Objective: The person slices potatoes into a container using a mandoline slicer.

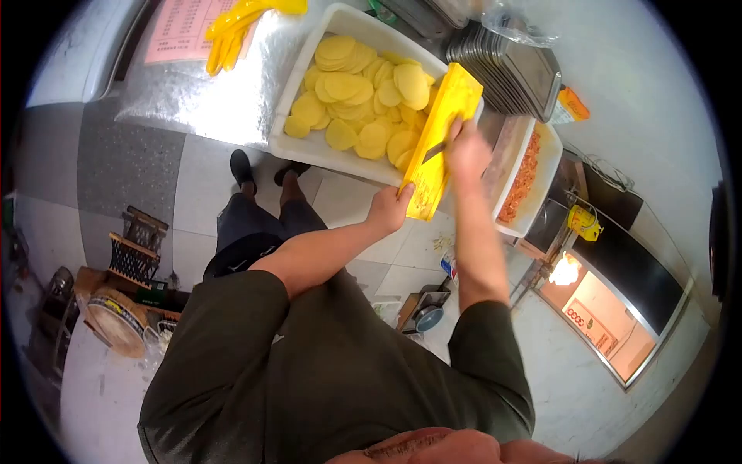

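Observation:
My left hand (392, 209) is closed around the near end of a yellow mandoline slicer (439, 143). The slicer slants across the right side of a white tub (340, 158), with its dark blade across the middle. Over the slicer's face, just by the blade, is my right hand (468, 151), slightly blurred. Its fingers are curled down toward the board, and whatever they hold is hidden beneath them. Thin, round, pale-yellow slices, which look like potato, (352, 89) lie heaped in the tub.
Yellow rubber gloves (228, 42) and a pink printed sheet (182, 31) lie on a plastic-covered surface at left. Dark metal trays (506, 69) stand stacked behind the slicer. A white container (550, 166) holds reddish chopped food. A small wooden stool-like rack (135, 247) stands on the floor.

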Demonstrator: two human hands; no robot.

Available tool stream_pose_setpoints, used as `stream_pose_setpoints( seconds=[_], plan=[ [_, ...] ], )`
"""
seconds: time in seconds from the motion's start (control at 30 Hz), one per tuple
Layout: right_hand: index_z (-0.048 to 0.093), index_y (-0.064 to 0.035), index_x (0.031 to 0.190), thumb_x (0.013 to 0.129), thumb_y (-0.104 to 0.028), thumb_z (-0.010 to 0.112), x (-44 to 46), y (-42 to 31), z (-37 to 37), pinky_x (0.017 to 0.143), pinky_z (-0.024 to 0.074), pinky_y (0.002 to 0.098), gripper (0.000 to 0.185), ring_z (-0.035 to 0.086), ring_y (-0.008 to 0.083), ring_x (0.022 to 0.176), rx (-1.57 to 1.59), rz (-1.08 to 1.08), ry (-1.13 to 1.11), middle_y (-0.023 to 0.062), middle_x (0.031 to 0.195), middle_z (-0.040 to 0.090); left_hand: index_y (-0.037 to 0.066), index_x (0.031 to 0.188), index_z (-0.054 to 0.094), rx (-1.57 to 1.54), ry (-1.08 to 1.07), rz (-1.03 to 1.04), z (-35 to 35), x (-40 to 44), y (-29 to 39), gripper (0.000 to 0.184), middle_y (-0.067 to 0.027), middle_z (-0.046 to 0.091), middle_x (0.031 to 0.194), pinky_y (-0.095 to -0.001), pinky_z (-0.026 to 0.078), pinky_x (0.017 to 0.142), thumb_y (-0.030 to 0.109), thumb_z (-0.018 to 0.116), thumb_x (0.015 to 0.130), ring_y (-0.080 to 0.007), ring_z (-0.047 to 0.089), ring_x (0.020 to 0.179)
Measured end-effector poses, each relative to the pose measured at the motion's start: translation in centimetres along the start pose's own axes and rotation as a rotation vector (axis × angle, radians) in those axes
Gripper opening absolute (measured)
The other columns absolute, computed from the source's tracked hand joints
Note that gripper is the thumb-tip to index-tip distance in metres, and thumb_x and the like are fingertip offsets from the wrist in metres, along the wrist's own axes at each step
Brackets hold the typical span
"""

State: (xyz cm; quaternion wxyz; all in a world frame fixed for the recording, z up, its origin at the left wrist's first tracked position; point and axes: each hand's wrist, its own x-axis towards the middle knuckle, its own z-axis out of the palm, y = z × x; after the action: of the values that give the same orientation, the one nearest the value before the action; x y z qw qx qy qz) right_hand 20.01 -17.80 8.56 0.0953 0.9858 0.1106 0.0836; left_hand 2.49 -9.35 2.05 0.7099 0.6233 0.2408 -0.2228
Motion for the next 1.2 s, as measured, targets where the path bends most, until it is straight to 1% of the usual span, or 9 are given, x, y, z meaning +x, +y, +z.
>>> stream_pose_setpoints(
  seconds=[0.2,0.3,0.57,0.77,0.93,1.03,1.07,1.17,1.2],
  plan=[
    [0.059,-0.0118,0.073,0.092,-0.028,0.065,-13.0,-1.1,-2.3,0.047,0.0496,0.0448,0.026,0.061,0.0339,0.050,0.054,-0.010,0.039,0.0115,0.062,0.061,-0.007,0.088,0.067,-0.068,-0.017,-0.030,-0.5,-0.6,1.0,0.061,-0.0276,0.066,0.081,-0.0475,0.048,0.074,0.050,0.046,0.099,-0.0407,0.065,0.080],
    [0.058,-0.0116,0.071,0.092,-0.029,0.065,-12.3,-1.1,-1.6,0.047,0.0497,0.0452,0.028,0.061,0.0345,0.050,0.073,-0.004,0.078,0.0119,0.061,0.061,-0.007,0.088,0.066,-0.052,-0.007,-0.003,-0.8,-0.8,1.2,0.062,-0.0274,0.066,0.081,-0.0476,0.048,0.074,0.050,0.046,0.099,-0.0413,0.065,0.081],
    [0.061,-0.0089,0.077,0.098,-0.039,0.051,6.4,0.7,2.1,0.050,0.0511,0.0506,0.038,0.066,0.0376,0.058,-0.001,0.004,0.029,0.0177,0.067,0.067,-0.008,0.087,0.065,0.034,-0.034,-0.068,-0.6,-0.4,0.6,0.063,-0.0284,0.065,0.081,-0.0480,0.048,0.074,0.051,0.046,0.099,-0.0423,0.065,0.083],
    [0.058,-0.0112,0.073,0.094,-0.033,0.062,-5.6,-0.1,0.1,0.049,0.0502,0.0477,0.030,0.062,0.0364,0.051,0.067,-0.010,0.112,0.0122,0.060,0.063,-0.007,0.085,0.066,-0.059,0.021,-0.010,-0.1,-0.5,0.6,0.062,-0.0263,0.066,0.079,-0.0469,0.048,0.073,0.050,0.047,0.098,-0.0394,0.065,0.079],
    [0.062,-0.0096,0.081,0.095,-0.030,0.061,-11.9,-1.4,-2.4,0.057,0.0519,0.0460,0.025,0.065,0.0355,0.065,0.138,0.146,-0.037,0.0127,0.078,0.067,-0.006,0.085,0.067,-0.035,-0.027,-0.050,-0.2,-0.2,0.5,0.061,-0.0244,0.066,0.077,-0.0452,0.049,0.072,0.050,0.047,0.099,-0.0371,0.066,0.077],
    [0.063,-0.0079,0.085,0.094,-0.025,0.062,-12.3,-0.7,-4.4,0.061,0.0522,0.0439,0.019,0.065,0.0339,0.075,0.230,0.176,0.012,0.0127,0.088,0.066,-0.006,0.085,0.067,-0.011,-0.037,-0.049,-0.6,-0.1,0.8,0.061,-0.0233,0.067,0.077,-0.0445,0.049,0.072,0.050,0.047,0.099,-0.0358,0.066,0.076],
    [0.068,-0.0050,0.095,0.092,-0.019,0.066,-12.3,-0.4,-5.5,0.073,0.0543,0.0417,0.015,0.066,0.0334,0.087,0.346,0.220,-0.083,0.0146,0.098,0.068,-0.006,0.085,0.067,-0.003,-0.044,-0.052,-0.7,-0.4,0.9,0.061,-0.0230,0.067,0.077,-0.0443,0.049,0.072,0.050,0.047,0.099,-0.0353,0.066,0.076],
    [0.070,-0.0023,0.104,0.089,-0.016,0.069,-12.4,-0.3,-5.4,0.085,0.0537,0.0404,0.020,0.066,0.0344,0.098,0.400,0.000,0.024,0.0170,0.107,0.069,-0.006,0.087,0.068,-0.014,-0.093,-0.055,-1.2,-0.5,1.6,0.061,-0.0228,0.067,0.078,-0.0437,0.049,0.073,0.051,0.046,0.099,-0.0340,0.066,0.077],
    [0.070,-0.0006,0.111,0.088,-0.016,0.070,-12.4,-0.7,-5.6,0.093,0.0515,0.0398,0.028,0.065,0.0350,0.106,0.450,0.075,-0.093,0.0185,0.115,0.068,-0.006,0.087,0.068,-0.021,-0.077,-0.039,-0.9,-0.3,1.2,0.061,-0.0230,0.067,0.078,-0.0437,0.049,0.073,0.051,0.046,0.099,-0.0341,0.066,0.077]
  ],
)
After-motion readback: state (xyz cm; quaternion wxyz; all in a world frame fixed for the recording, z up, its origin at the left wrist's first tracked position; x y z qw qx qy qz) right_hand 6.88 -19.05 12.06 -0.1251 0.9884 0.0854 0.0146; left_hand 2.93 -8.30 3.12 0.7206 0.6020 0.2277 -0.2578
